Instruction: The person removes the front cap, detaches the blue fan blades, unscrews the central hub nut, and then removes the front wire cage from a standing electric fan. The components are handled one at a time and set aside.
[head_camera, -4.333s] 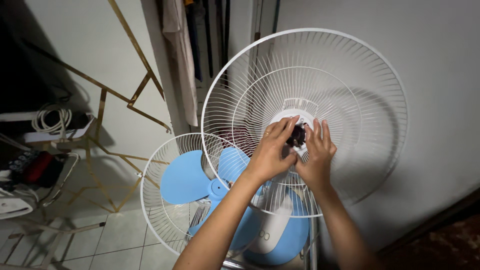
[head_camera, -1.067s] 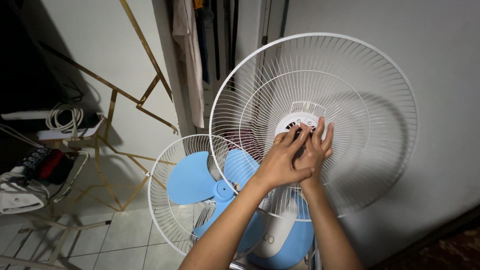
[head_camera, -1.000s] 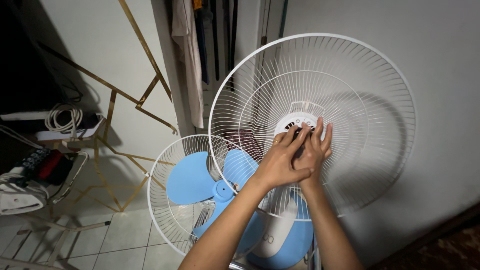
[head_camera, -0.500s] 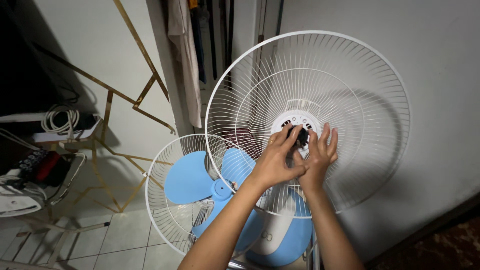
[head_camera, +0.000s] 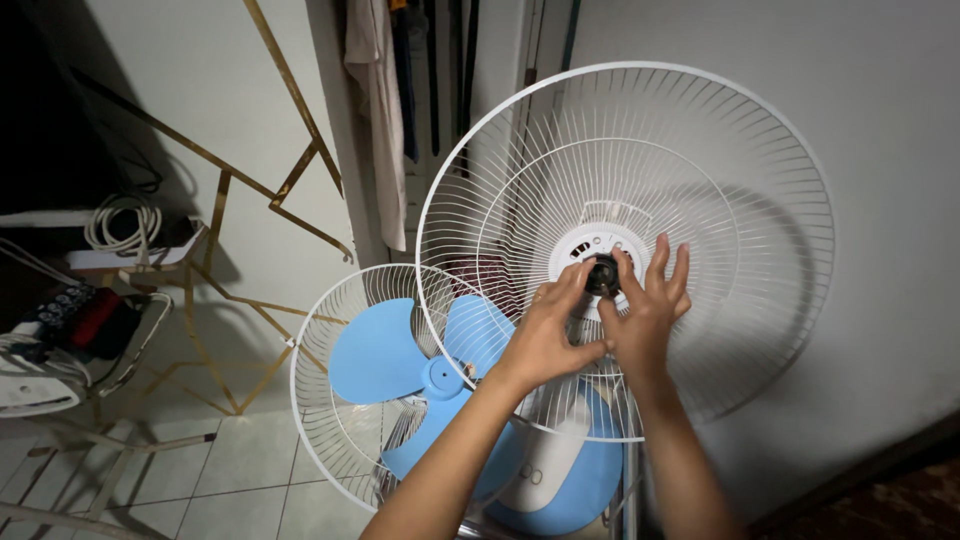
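At the hub of the white rear guard (head_camera: 640, 130), black nut (head_camera: 603, 274) pinched by right hand (head_camera: 640, 325) fingertips, left hand (head_camera: 545, 335) fingers curled loosely beside it; best turned squarely, guard kept steady, blue blade (head_camera: 400, 355) well clear below.

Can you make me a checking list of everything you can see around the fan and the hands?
Surface: pale tiled floor; no table seen.
Job's things: big white wire fan guard stands upright on the fan; a small dark nut sits at its white centre hub. Behind and lower, a second wire guard lies with the blue fan blade. Blue and white fan body below.
Clutter: folded things on a wire rack at far left.
Grippers: left hand fingertips beside the nut; right hand thumb and finger on it, other fingers spread.
Cables: coiled white cord on the left shelf.
Surroundings: grey wall, gold metal frame, hanging clothes.
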